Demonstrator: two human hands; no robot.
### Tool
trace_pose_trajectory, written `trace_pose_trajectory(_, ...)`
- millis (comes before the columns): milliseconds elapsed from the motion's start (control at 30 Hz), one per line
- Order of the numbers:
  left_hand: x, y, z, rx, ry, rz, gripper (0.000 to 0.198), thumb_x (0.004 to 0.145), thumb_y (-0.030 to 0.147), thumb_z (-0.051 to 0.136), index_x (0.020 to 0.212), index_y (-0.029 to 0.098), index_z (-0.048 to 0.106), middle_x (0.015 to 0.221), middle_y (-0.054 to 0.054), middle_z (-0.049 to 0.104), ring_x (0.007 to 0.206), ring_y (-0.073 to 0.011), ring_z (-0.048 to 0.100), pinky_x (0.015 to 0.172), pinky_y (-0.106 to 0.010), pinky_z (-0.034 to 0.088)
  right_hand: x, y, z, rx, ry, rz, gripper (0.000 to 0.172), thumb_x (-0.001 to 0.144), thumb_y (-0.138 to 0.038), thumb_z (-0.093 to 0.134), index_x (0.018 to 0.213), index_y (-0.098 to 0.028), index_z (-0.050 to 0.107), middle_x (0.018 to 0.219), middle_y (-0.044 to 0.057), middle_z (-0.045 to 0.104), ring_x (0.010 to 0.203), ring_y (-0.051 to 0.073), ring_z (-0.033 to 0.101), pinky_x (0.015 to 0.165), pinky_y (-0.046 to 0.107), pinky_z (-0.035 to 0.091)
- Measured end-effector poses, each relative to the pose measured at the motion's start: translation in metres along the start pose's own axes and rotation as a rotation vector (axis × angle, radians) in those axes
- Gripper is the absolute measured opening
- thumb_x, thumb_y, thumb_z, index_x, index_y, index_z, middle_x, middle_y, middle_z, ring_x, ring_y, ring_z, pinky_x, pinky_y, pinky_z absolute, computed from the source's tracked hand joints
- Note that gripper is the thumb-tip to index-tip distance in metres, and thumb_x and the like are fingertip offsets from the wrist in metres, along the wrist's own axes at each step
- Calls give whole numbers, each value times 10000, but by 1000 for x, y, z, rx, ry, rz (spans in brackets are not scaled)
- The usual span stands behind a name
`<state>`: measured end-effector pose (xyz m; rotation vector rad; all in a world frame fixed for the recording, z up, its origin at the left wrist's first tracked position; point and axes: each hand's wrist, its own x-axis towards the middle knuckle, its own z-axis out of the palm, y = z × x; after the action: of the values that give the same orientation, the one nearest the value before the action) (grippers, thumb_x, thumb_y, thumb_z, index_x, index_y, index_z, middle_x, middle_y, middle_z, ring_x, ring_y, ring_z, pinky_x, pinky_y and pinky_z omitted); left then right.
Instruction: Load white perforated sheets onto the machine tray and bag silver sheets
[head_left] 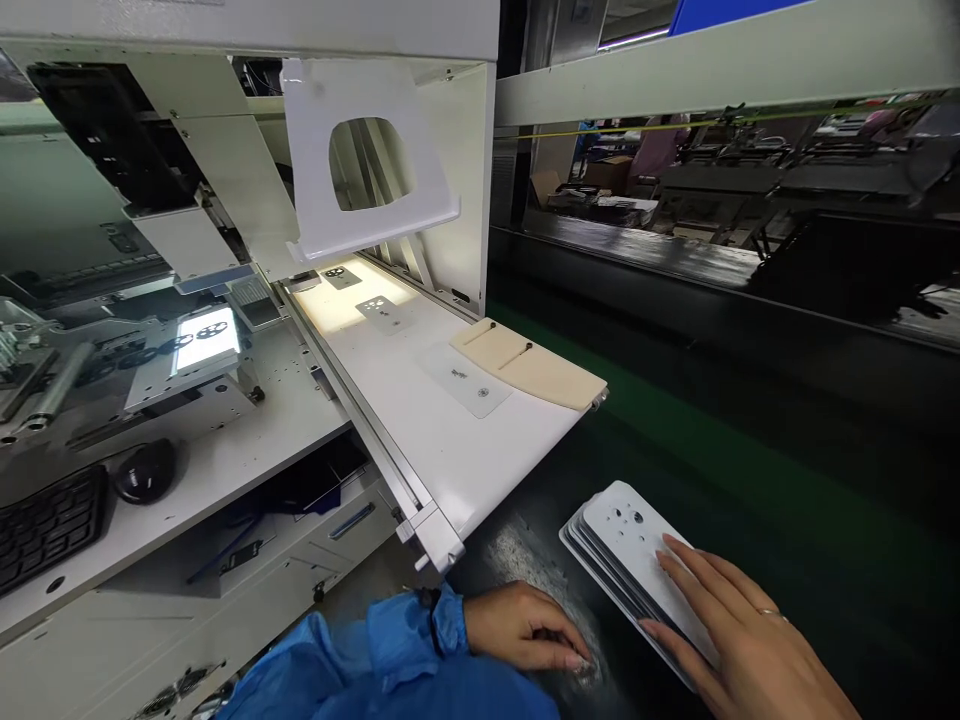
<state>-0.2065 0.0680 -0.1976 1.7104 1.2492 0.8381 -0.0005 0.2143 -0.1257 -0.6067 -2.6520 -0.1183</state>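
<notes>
A stack of thin white phone back panels [637, 560] with camera holes lies on the dark table, its edges slightly fanned. My right hand [739, 625], with a ring on it, rests on the top panel with its fingers stretched out and apart. The thumb lies along the stack's near-left edge. To the left, my left hand [525, 628] is closed, with curled fingers, on a worn patch of the table; nothing shows in it. Ahead, a panel with dark markings [465, 382] lies flat on the white conveyor belt [450, 460].
A cream guide plate [536, 365] with two slots and screws sits over the belt's right side. More panels, including a middle one [386, 313], lie toward the lit machine opening. A mouse [146, 470] and keyboard [52, 525] rest on the left bench. The belt's metal corner [435, 535] juts out ahead.
</notes>
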Motion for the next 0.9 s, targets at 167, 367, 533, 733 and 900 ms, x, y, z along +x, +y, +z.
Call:
trace_pose_trajectory(167, 0, 0, 1, -7, 5, -1, 365, 918, 385, 535, 1108, 118, 697, 948, -107, 744, 850, -125, 685, 755, -173, 518, -2, -3, 6, -79, -22, -76, 587, 953, -544, 315, 1197, -133, 655, 1263, 114, 621, 1105, 312, 617, 737, 444, 605)
trace_pose_trajectory(367, 0, 3, -1, -14, 13, -21, 297, 895, 292, 580, 1101, 115, 701, 957, -104, 746, 871, -127, 691, 760, -167, 518, 6, -6, 2, -195, 25, -172, 509, 977, -345, 274, 1060, -100, 712, 1119, 118, 693, 959, 261, 685, 691, 363, 620)
trace_pose_trajectory(533, 1, 5, -1, -16, 21, -10, 280, 865, 229, 614, 1087, 84, 705, 947, -119, 746, 850, -127, 693, 749, -157, 518, 8, -10, -4, -206, 30, -133, 548, 978, -385, 265, 1135, -53, 671, 1199, 162, 649, 1018, 298, 662, 694, 405, 621)
trace_pose_trajectory(733, 1, 1, 1, 6, 8, 7, 282, 872, 225, 604, 1095, 82, 700, 915, -115, 748, 835, -124, 690, 744, -154, 513, 5, -6, 1, -237, 45, -147, 571, 983, -378, 246, 1071, -39, 697, 1111, 167, 685, 952, 283, 688, 696, 392, 630)
trace_pose_trajectory(900, 1, -1, 1, -22, 27, 38, 309, 889, 272, 581, 1097, 77, 701, 924, -125, 747, 841, -132, 690, 735, -157, 511, 7, -8, -3, -242, 82, -183, 582, 986, -344, 214, 994, -59, 722, 1022, 144, 715, 877, 254, 708, 656, 369, 635)
